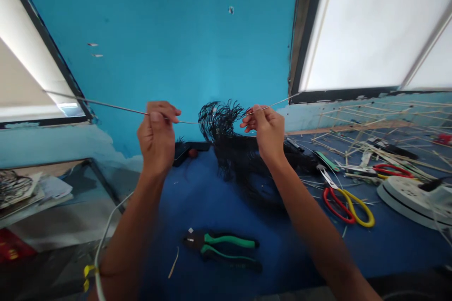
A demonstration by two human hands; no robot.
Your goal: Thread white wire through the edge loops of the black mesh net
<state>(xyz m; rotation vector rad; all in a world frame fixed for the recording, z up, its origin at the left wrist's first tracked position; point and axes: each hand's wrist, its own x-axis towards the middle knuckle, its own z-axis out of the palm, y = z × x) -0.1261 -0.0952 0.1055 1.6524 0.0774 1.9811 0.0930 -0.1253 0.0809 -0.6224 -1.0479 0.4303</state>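
Note:
My left hand (157, 134), raised in front of the blue wall, is closed around a thin grey wire (109, 105). The wire runs far out to the left and ends a little to the right of the fingers. Level with it, my right hand (265, 128) pinches a thin pale wire (280, 101) that slants up to the right. Whether the two wires are one piece, I cannot tell. Between and below the hands lies a tangled black bundle of strands (240, 155), its curly end standing up. Pliers with green and black handles (229, 243) rest on the blue table nearer to me.
Red-and-yellow-handled scissors (348, 204), a second red-handled pair (391, 170) and a green-handled cutter (326, 161) lie right on the blue table (197, 197). Beyond them are a thin stick frame (367, 127) and a round white base (406, 200). A white cable (102, 244) hangs by my left forearm.

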